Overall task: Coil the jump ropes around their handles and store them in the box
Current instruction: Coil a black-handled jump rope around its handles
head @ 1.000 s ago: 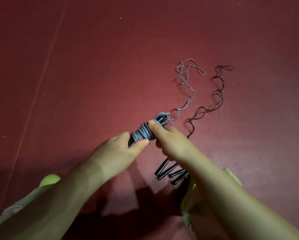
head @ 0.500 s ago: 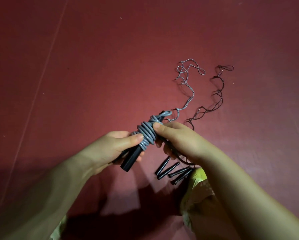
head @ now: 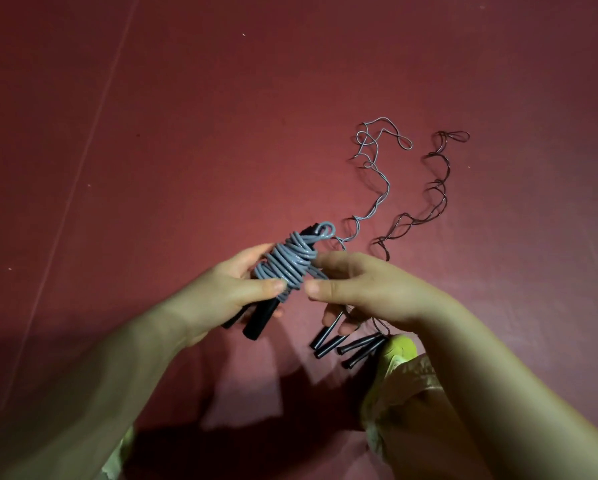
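Above the red floor [head: 221,133] both hands grip the grey coiled rope [head: 287,263] — left hand [head: 221,292], right hand [head: 363,289]

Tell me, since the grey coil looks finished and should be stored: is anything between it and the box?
Cannot tell: no box is in view. The left hand holds the coiled grey jump rope above the red floor.

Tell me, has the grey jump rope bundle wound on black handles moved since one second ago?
Yes. The grey jump rope bundle has swung more upright, its black handle ends now showing below the left hand, nearer the black handles lying on the floor.
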The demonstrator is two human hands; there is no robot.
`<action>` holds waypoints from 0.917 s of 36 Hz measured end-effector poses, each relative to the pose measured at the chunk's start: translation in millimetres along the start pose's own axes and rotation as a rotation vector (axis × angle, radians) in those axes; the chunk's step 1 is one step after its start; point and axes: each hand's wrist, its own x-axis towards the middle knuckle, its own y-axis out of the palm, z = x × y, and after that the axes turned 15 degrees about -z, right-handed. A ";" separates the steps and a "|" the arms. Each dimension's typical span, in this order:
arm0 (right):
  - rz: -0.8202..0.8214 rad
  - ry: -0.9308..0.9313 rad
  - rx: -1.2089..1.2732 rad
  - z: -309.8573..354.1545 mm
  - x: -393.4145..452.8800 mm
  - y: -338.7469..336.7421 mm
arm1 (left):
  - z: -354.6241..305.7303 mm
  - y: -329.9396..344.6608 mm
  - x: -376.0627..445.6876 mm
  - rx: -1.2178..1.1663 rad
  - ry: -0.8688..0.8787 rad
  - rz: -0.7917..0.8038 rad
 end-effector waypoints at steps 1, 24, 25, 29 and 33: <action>0.015 0.003 0.027 -1.3 -0.2 -1.6 | -0.5 -1.0 0.5 -0.013 0.002 -0.015; -0.480 -0.672 -0.171 1.0 -6.0 5.3 | -4.6 7.9 1.6 -0.034 0.095 -0.164; -0.424 -0.646 -0.070 1.3 -5.8 7.4 | -4.7 8.7 1.4 -0.040 0.105 -0.166; -0.228 -0.512 0.349 4.7 -4.4 11.5 | -4.9 11.8 -0.6 -0.130 0.091 -0.173; -0.212 -0.491 0.379 6.0 -1.0 12.2 | -5.1 10.8 -1.0 -0.193 0.070 -0.159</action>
